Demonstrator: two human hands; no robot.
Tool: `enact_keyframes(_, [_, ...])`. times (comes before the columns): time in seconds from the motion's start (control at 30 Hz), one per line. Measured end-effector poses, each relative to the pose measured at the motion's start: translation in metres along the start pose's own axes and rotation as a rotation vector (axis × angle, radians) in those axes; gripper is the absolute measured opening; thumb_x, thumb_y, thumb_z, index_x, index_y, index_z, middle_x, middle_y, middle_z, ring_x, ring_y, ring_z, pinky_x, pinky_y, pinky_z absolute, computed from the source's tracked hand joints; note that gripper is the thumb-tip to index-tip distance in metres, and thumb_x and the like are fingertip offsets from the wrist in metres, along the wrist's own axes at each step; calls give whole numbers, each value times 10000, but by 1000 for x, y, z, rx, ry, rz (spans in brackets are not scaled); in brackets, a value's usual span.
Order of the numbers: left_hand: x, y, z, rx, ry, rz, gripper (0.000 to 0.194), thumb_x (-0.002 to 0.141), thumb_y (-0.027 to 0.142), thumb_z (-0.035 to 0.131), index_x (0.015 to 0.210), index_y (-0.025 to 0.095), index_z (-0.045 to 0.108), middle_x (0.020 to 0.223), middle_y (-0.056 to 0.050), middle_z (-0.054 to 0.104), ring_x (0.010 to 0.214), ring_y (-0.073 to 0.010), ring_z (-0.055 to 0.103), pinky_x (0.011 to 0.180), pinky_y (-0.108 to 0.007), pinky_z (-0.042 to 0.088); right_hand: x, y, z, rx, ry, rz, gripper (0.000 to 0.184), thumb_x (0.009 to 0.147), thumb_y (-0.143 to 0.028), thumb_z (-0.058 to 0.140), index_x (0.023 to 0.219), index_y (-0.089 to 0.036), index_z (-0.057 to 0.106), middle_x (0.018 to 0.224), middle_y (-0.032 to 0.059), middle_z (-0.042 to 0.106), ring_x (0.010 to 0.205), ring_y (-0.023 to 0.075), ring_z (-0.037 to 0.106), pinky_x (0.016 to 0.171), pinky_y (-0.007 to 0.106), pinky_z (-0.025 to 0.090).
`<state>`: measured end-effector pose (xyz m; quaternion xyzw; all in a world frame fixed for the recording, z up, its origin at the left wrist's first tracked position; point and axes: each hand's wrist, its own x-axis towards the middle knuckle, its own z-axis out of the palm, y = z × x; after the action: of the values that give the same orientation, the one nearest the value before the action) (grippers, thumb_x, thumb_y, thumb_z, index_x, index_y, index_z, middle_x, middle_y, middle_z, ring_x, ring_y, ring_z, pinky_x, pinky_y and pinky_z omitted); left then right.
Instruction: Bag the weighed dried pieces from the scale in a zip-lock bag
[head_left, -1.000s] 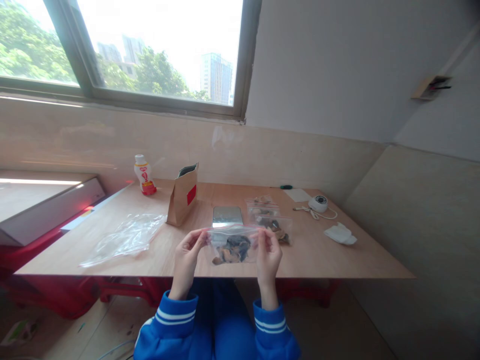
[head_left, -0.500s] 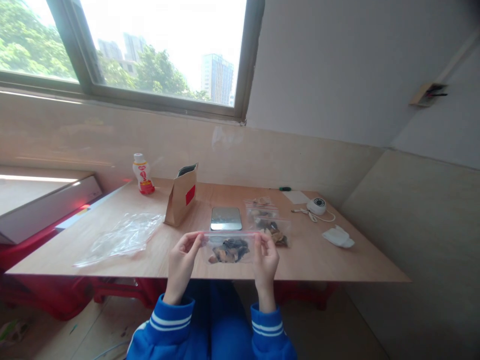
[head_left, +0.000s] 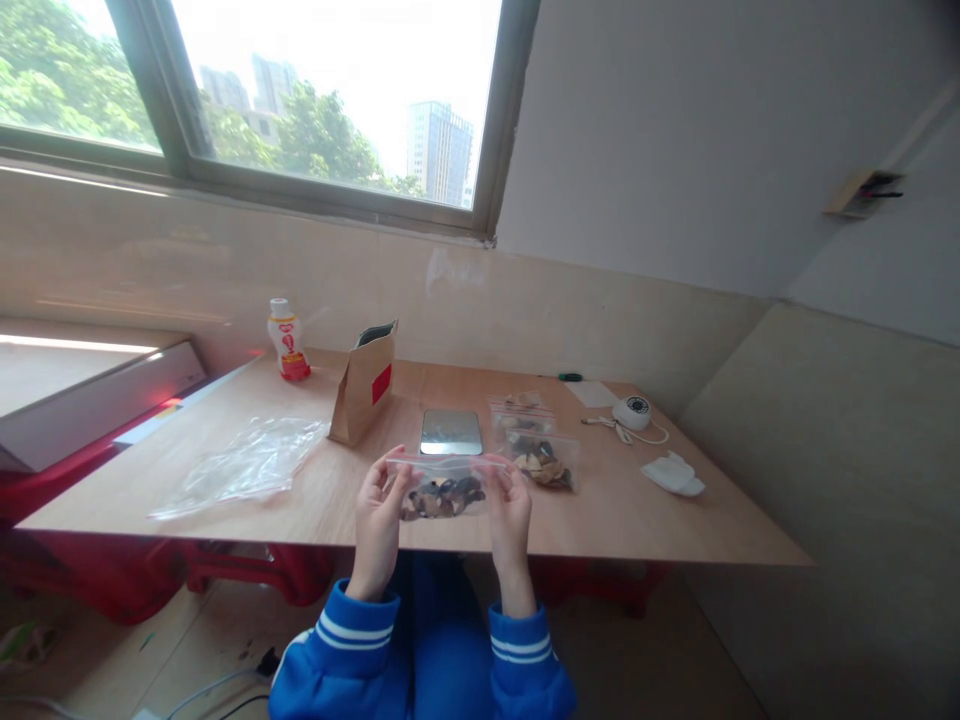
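Over the near edge of the wooden table [head_left: 637, 520] I hold a small clear zip bag [head_left: 442, 485] with dark and tan pieces inside. My left hand [head_left: 379, 515] pinches its left end and my right hand [head_left: 508, 510] pinches its right end, fingers closed on the plastic. The bag's top seal stretches level between both hands. Just behind it lies a small flat scale [head_left: 451, 432] with a shiny top.
Two more filled zip bags [head_left: 541, 458] lie right of the scale. A brown paper pouch [head_left: 365, 383], a small bottle [head_left: 285, 341] and a heap of clear plastic bags [head_left: 244, 465] are on the left. A white round device with cord [head_left: 634, 411] and tissue [head_left: 673, 473] are on the right.
Both hands have moved slightly left and closer together with the bag. The bag now hangs lower and flatter over the table's edge.
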<state>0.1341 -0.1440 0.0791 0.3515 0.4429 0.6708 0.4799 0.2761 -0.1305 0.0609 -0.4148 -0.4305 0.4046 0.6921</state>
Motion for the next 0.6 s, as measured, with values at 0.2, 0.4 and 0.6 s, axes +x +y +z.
enact_keyframes(0.2, [5, 0, -13, 114, -49, 31, 391, 730, 496, 637, 904, 147, 616, 824, -60, 677, 812, -191, 640, 619, -239, 504, -1, 0, -1, -63, 10, -45, 301, 803, -428, 600, 891, -145, 653, 962, 113, 718, 842, 219, 684, 802, 378, 529])
enact_keyframes(0.4, [11, 5, -26, 225, -93, 74, 381, 718, 474, 656, 915, 149, 681, 861, -71, 697, 873, -206, 637, 768, -290, 500, -1, -5, -1, -136, 33, -81, 269, 788, -415, 609, 824, -152, 651, 872, 92, 726, 791, 205, 679, 754, 349, 534])
enact_keyframes(0.6, [8, 9, -27, 212, -28, 54, 365, 677, 482, 683, 825, 150, 656, 784, -61, 692, 787, -210, 647, 609, -273, 517, -3, -5, 0, -170, -9, -78, 215, 800, -364, 602, 818, -156, 652, 881, 79, 723, 817, 192, 657, 767, 324, 512])
